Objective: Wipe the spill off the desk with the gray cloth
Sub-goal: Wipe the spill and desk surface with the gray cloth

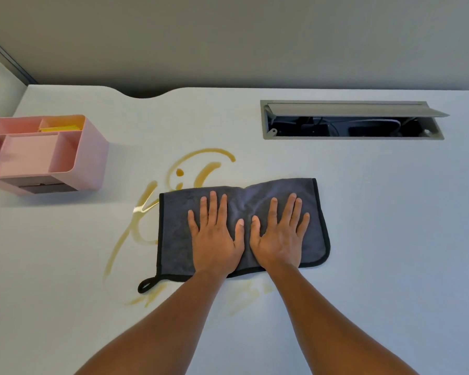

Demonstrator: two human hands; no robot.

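The gray cloth [173, 234] with black trim lies spread flat on the white desk [377, 212], its hanging loop at the near left corner. My left hand [214, 236] and my right hand [280, 236] press flat on it side by side, fingers straight and spread. A brown liquid spill [201, 158] runs in curved streaks beyond and left of the cloth, down its left side to the loop. Fainter smears [249, 293] lie just in front of the cloth between my forearms. Part of the spill is hidden under the cloth.
A pink desk organizer [52, 152] with several compartments stands at the left, close to the spill. An open cable hatch [352, 120] with its gray lid raised sits in the desk at the back right. A gray partition wall rises behind the desk.
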